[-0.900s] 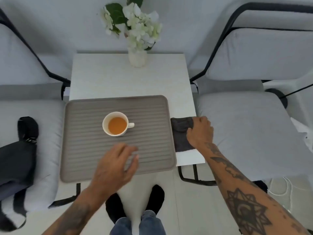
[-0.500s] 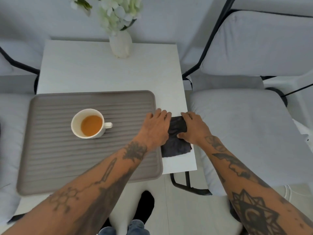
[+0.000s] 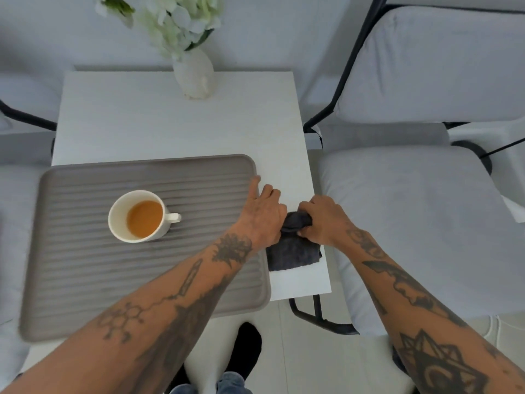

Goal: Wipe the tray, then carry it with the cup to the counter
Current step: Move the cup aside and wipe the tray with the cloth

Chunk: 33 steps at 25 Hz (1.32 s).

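White table (image 3: pixel 159 129) — one ridged tray (image 3: pixel 85 268), one cup (image 3: pixel 139 216), one dark cloth (image 3: pixel 294 248) bunched in right hand (image 3: pixel 322 220) fingers — left hand (image 3: pixel 262 213) fingers spread flat beside it.

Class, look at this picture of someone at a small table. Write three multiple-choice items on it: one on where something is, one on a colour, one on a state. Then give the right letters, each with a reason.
1. Where does the cup stand?
A. on the tray
B. on the bare table beside the vase
C. on the chair seat

2. What colour is the cloth?
A. white
B. dark grey
C. yellow

3. What is the right hand doing?
A. lifting the cup
B. resting flat on the chair
C. gripping a bunched part of the cloth

Answers:
1 A: the cup sits on the ribbed tray, towards its left half.
2 B: the cloth is dark grey against the white table.
3 C: the right hand's fingers close round gathered cloth, while the left hand lies at the tray's right edge, next to the cloth.
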Each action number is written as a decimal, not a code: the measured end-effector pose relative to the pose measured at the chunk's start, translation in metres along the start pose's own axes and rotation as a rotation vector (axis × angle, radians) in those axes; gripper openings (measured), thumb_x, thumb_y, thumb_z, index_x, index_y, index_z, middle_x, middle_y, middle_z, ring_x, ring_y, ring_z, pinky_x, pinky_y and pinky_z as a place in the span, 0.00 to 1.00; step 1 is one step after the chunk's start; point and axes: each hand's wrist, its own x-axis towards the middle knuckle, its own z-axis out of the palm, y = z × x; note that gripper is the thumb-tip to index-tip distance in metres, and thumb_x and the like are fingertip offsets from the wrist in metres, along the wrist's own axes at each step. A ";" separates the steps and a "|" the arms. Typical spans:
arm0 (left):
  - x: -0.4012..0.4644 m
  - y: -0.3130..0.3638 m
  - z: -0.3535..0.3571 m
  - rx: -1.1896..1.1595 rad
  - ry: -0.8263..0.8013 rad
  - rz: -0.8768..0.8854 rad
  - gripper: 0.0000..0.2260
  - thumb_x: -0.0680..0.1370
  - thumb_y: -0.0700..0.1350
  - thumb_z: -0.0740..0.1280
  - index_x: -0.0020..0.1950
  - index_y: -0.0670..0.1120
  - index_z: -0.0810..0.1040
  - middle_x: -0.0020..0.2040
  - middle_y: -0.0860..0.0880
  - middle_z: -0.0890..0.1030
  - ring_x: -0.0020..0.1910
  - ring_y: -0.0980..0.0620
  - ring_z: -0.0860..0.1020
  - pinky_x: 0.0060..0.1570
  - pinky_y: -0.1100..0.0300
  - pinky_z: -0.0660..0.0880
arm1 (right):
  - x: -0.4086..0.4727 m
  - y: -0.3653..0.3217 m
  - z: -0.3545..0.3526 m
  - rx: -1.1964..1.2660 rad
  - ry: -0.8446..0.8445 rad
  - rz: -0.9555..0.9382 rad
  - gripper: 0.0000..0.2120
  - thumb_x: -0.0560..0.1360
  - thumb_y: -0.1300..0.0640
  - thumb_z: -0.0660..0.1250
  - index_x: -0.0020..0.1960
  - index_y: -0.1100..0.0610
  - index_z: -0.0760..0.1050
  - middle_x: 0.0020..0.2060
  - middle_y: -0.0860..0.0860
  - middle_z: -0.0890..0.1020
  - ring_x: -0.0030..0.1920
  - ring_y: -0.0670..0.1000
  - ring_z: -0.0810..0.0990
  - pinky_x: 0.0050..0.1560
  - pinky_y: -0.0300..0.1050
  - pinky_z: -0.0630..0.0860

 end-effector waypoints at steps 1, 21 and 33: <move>-0.002 0.003 -0.001 -0.035 0.013 0.009 0.17 0.74 0.50 0.67 0.59 0.43 0.78 0.60 0.43 0.76 0.67 0.42 0.68 0.75 0.38 0.44 | -0.008 0.001 -0.006 0.072 0.002 -0.008 0.10 0.72 0.54 0.69 0.51 0.53 0.73 0.49 0.53 0.77 0.53 0.56 0.75 0.49 0.48 0.71; -0.280 -0.120 0.070 -1.660 0.411 -0.939 0.08 0.73 0.40 0.76 0.51 0.45 0.82 0.46 0.49 0.87 0.50 0.49 0.85 0.47 0.57 0.82 | -0.066 -0.232 0.048 0.951 -0.194 0.053 0.09 0.71 0.56 0.76 0.51 0.49 0.81 0.43 0.49 0.86 0.44 0.49 0.85 0.49 0.53 0.83; -0.239 -0.174 0.081 -0.972 0.527 -0.575 0.32 0.72 0.54 0.75 0.74 0.52 0.67 0.67 0.53 0.71 0.64 0.54 0.72 0.61 0.58 0.74 | -0.030 -0.231 0.037 0.644 0.408 -0.075 0.32 0.70 0.52 0.76 0.71 0.51 0.68 0.64 0.48 0.71 0.60 0.46 0.75 0.58 0.41 0.73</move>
